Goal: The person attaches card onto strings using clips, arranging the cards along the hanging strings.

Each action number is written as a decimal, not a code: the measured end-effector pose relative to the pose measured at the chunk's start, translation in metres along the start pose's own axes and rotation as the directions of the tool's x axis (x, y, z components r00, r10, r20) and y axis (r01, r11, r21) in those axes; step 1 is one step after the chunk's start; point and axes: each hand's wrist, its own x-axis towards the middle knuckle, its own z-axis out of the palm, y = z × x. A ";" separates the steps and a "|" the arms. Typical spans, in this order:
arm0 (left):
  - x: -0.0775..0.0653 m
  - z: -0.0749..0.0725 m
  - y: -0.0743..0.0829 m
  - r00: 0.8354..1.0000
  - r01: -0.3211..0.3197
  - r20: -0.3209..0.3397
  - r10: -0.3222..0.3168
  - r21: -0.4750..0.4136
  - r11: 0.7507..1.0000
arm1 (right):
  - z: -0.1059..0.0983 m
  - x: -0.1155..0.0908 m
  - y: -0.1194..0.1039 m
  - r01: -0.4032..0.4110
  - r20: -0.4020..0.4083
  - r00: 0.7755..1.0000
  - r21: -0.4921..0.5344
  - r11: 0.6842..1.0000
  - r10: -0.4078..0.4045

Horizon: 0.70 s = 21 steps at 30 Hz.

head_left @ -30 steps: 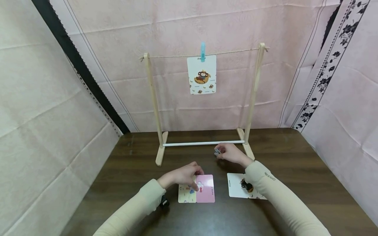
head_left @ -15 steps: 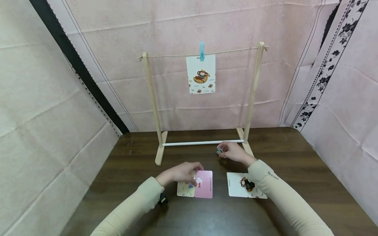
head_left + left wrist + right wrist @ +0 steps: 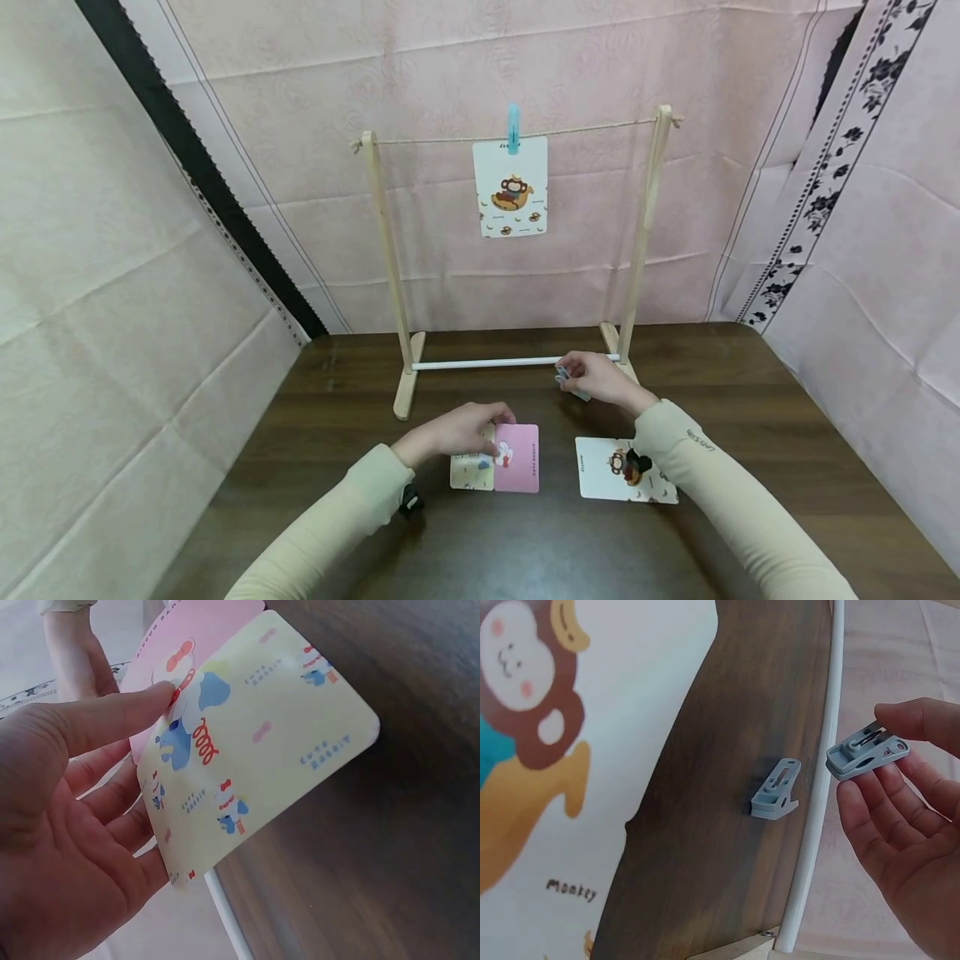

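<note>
My left hand [image 3: 459, 429] pinches a pink and pale-yellow rabbit card [image 3: 517, 468] between thumb and fingers. In the left wrist view the thumb presses on the card's printed face [image 3: 277, 735] and the fingers lie behind it. Farther right, near the rack's white bottom bar, my right hand [image 3: 602, 379] pinches a grey-blue clothespin [image 3: 868, 752] between thumb and fingertips. A second grey clothespin [image 3: 775, 789] lies on the table beside that hand. Under my right forearm sits a white monkey card [image 3: 600, 467], partly covered by the wrist.
A wooden rack [image 3: 386, 242] with a string between its posts stands at the back. From the string hangs another monkey card [image 3: 512, 221], held by a bright blue clothespin [image 3: 513, 129]. Pale cloth [image 3: 262, 50] surrounds the brown table [image 3: 517, 550] behind and at the sides.
My left hand and the rabbit card have moved away from me, toward the rack. The right hand has shifted slightly right and farther back with its clothespin, uncovering part of the second clothespin.
</note>
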 end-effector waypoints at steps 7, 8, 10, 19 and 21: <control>-0.001 -0.005 0.001 0.999 -0.037 -0.013 0.037 -0.003 0.999 | -0.001 0.000 0.008 0.000 0.016 1.000 -0.002 1.000 0.000; -0.001 -0.006 0.001 0.999 -0.040 -0.014 0.040 -0.005 0.999 | -0.001 0.000 0.008 0.001 0.014 1.000 -0.003 1.000 -0.001; -0.002 -0.009 0.001 0.999 -0.048 -0.017 0.048 -0.011 0.999 | -0.001 0.000 0.008 0.004 0.011 1.000 0.000 1.000 -0.004; -0.007 -0.022 -0.001 0.997 -0.071 -0.030 0.070 -0.038 0.997 | 0.000 -0.004 0.008 -0.005 0.007 1.000 -0.011 1.000 0.005; -0.008 -0.026 -0.001 0.997 -0.075 -0.035 0.074 -0.037 0.996 | 0.000 -0.005 0.007 -0.001 0.007 1.000 -0.011 1.000 0.001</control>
